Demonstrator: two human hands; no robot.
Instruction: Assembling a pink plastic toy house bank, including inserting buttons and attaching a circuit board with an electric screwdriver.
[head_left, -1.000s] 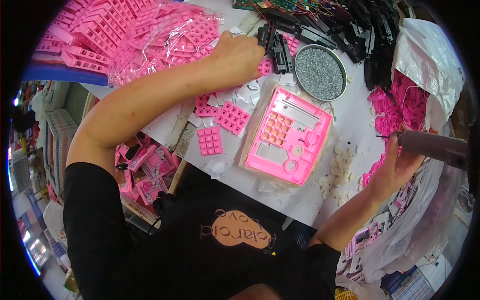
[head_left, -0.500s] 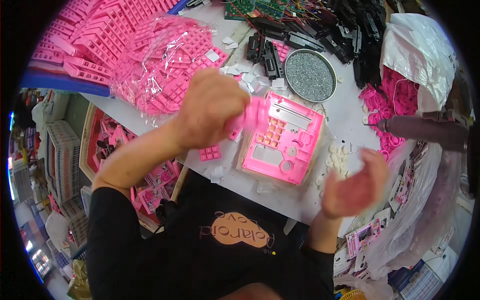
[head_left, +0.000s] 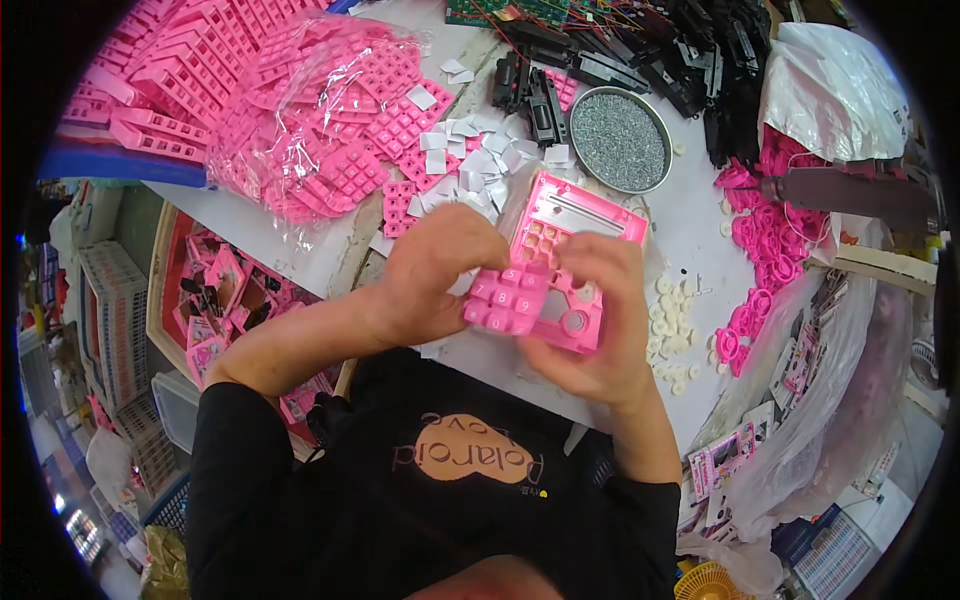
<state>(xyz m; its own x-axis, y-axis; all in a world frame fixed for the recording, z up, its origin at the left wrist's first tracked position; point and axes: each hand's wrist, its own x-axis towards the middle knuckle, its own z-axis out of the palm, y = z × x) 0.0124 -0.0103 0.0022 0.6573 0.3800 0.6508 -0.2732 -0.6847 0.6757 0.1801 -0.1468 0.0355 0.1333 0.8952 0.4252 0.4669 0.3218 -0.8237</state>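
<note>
A pink number keypad [head_left: 508, 300] with raised keys is tilted in front of me, its keys facing up. My left hand [head_left: 435, 270] grips its left side, with the thumb and bent fingers along the edge. Around the keypad's right side curl the fingers and thumb of my right hand [head_left: 605, 315]; the exact contact at the fingertips is partly hidden. Below and behind both lies a pink plastic housing [head_left: 592, 203] on the table, showing square key openings, a grey strip and a round hole. The keypad and my right hand cover part of it.
Bagged pink keypads [head_left: 330, 120] and white paper squares [head_left: 485, 165] lie left and behind. A round tin of small metal screws [head_left: 620, 140] stands behind the housing. White discs [head_left: 672, 315], pink rings [head_left: 760, 260] and a dark power screwdriver [head_left: 850, 195] are at right.
My left hand has come down and nearer with the keypad, turning its keys into view. The right hand has moved left from the table's right side to the keypad.
</note>
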